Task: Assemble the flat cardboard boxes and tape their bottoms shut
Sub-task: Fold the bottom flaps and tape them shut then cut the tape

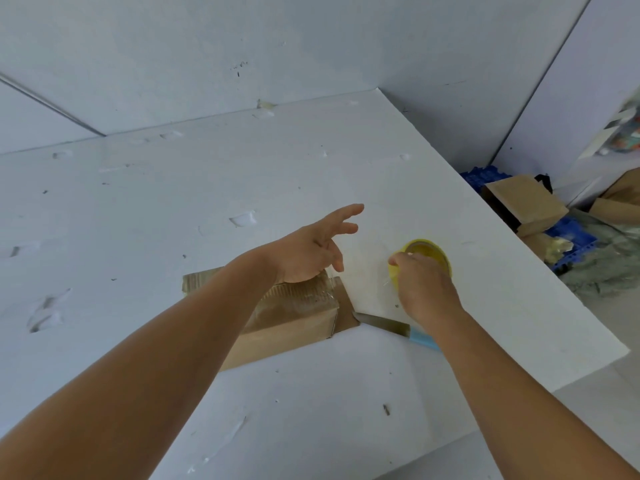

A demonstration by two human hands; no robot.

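Your two bare forearms are filling the near edge of the view, reaching up and away from you over the white desk [346, 393]. Your left hand [308, 252] is hanging above the far end of the cardboard box [294, 322], fingers spread and loose, gripping nothing; its heel seems to be close over the box top, though contact is hard to judge. Your right hand [420, 285] is curling over the yellow tape roll [427, 254], fingers wrapped on its near rim, the roll sitting on the desk just right of the box. The box is lying low between your arms, mostly under the left one, its long axis running from near-left to far-right, with glossy clear tape already showing along its upper face and a flap jutting toward the right. So the box is lying left of the roll, and your left hand is the nearer one to it; any strip you are drawing would have to travel leftward from the roll onto that taped face. A knife [391, 325] with a blue handle is lying on the desk just right of the flap, its blade tip pointing at the box and its handle passing under your right wrist. The desk surface is white and dented in many spots. Pale wall panels are rising behind it, and off its right edge more brown cartons [526, 202] and blue crates [571, 237] are piling on the floor.
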